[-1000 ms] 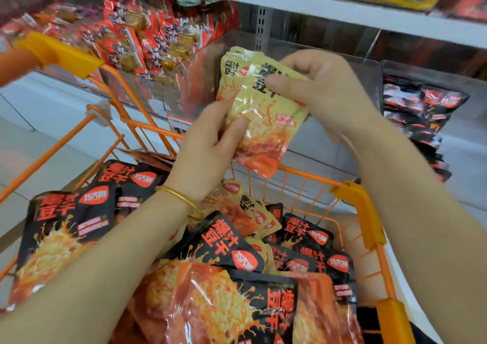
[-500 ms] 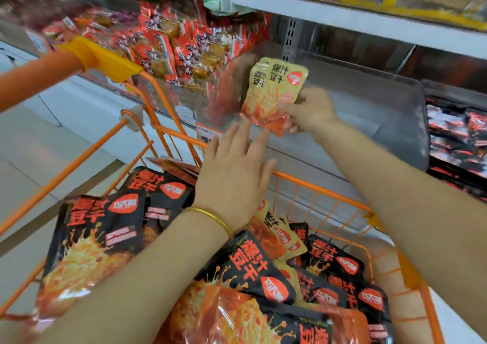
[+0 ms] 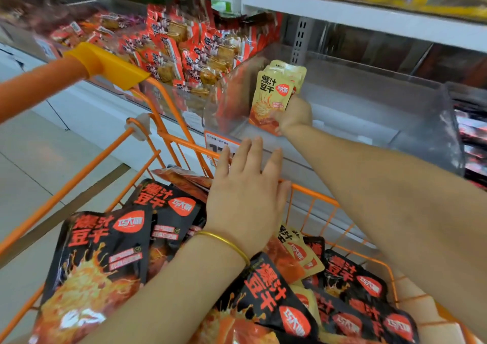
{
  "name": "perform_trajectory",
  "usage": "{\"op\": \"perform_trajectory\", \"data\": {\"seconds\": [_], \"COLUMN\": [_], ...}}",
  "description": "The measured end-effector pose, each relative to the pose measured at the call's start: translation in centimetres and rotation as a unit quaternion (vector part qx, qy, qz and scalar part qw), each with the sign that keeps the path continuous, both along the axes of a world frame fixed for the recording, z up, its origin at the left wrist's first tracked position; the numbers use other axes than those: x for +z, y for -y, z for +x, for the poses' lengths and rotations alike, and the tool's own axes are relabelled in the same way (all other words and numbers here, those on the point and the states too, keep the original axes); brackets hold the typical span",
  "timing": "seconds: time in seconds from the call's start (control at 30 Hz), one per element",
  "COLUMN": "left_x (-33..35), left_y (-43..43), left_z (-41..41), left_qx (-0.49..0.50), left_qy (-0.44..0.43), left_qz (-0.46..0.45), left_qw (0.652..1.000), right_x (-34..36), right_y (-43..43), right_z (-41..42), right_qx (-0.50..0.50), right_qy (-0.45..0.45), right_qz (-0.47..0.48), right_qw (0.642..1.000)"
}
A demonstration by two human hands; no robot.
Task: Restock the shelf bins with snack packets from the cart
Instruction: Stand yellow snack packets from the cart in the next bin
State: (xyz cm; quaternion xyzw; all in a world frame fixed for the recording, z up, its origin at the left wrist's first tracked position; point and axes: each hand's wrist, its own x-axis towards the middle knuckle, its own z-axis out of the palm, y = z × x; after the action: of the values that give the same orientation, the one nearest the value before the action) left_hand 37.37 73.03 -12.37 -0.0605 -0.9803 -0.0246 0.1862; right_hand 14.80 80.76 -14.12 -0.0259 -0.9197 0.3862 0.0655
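A: Where's the stock at this point?
B: The right hand (image 3: 293, 115) grips a small stack of yellow packets (image 3: 272, 93) by the bottom edge, upright, label towards us, just inside the left end of the clear bin (image 3: 355, 111). That bin looks bare apart from them.
A: And the other hand?
B: The left hand (image 3: 247, 193) is open, fingers straight, holding nothing, over the front rail of the cart (image 3: 184, 143). I can't tell whether it touches the rail.
A: How would you set the stack down well?
B: I'd lower it against the left wall, standing, labels forward, and let go only once the bottom edges sit on the bin floor. A thin foil stack will likely slump or fan out if dropped. Starting at one end leaves room to build the row rightwards.
A: Anything in the way?
B: The bin's tall front wall means going over the top. The cart handle (image 3: 105, 65) juts near the neighbouring bin of red packets (image 3: 184, 53), well left of the reach. A price tag (image 3: 218, 146) hangs on the bin front, just beyond the left hand. To the right sits a bin with dark packets (image 3: 471, 138).
A: What's in the cart?
B: Mostly big black packets (image 3: 100, 259), with spare yellow packets (image 3: 297, 251) tucked between them near the left wrist, so I reckon some digging is needed
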Motion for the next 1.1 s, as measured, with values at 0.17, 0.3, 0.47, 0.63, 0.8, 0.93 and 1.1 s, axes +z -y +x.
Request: {"op": "perform_trajectory", "data": {"seconds": [0.17,0.3,0.47,0.63,0.8,0.93,1.1], "left_x": [-0.1,-0.1,0.7,1.5,1.5,1.3,1.2], "left_y": [0.1,0.1,0.3,0.5,0.4,0.4,0.6], "left_z": [0.0,-0.1,-0.2,-0.3,-0.2,-0.1,0.0], "left_qx": [-0.003,-0.003,-0.015,-0.008,0.000,-0.001,0.004], "left_qy": [-0.013,-0.027,-0.029,-0.039,-0.038,-0.017,-0.002], "left_qz": [-0.003,0.005,0.087,0.163,0.160,0.131,0.107], "left_qw": [1.000,1.000,0.996,0.986,0.986,0.991,0.994], "right_x": [-0.2,0.1,6.6,10.1,4.4,2.3,2.8], "right_y": [-0.4,-1.0,-2.7,-7.2,-7.1,-6.4,-6.9], "right_z": [-0.1,0.4,6.9,19.9,23.1,22.8,23.5], "right_qx": [-0.019,-0.032,0.033,0.255,0.312,0.286,0.185], "right_qy": [0.017,0.056,0.015,0.060,0.225,0.316,0.376], "right_qz": [-0.079,-0.127,-0.174,-0.132,0.018,-0.092,-0.281], "right_qw": [0.997,0.990,0.984,0.956,0.923,0.900,0.863]}}
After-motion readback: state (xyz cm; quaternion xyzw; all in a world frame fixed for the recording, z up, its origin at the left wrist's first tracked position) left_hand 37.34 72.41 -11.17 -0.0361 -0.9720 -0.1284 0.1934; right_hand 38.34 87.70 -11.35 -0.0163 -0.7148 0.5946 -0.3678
